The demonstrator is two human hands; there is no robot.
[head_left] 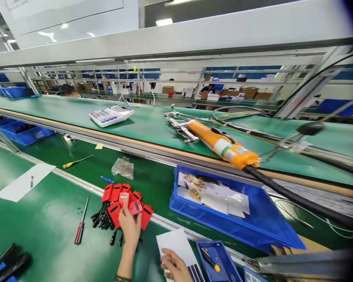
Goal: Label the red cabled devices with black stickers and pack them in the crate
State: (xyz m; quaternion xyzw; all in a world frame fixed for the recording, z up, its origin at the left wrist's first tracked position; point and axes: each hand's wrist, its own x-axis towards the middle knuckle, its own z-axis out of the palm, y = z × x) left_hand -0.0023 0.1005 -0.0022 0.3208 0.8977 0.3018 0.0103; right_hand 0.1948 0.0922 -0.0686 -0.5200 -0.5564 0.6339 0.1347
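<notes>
My left hand (130, 224) reaches into a pile of flat red pieces (114, 192), several with a black strip across them. One red piece (135, 207) with a dark strip is between its thumb and fingers. Black cables with thick ends (102, 216) stick out from under the pile. To the right, my right hand (175, 264) hovers over a white sheet (174, 239) bearing black strips (196, 273). Its fingers are loosely curled and apart, with nothing visible between them.
A red-handled screwdriver (81, 223) lies left of the pile. Right are a blue bin (211, 224) of papers and a small blue tray (223, 254) holding a yellow-black tool. An orange power screwdriver (220, 145) and a calculator (111, 114) rest on the shelf above.
</notes>
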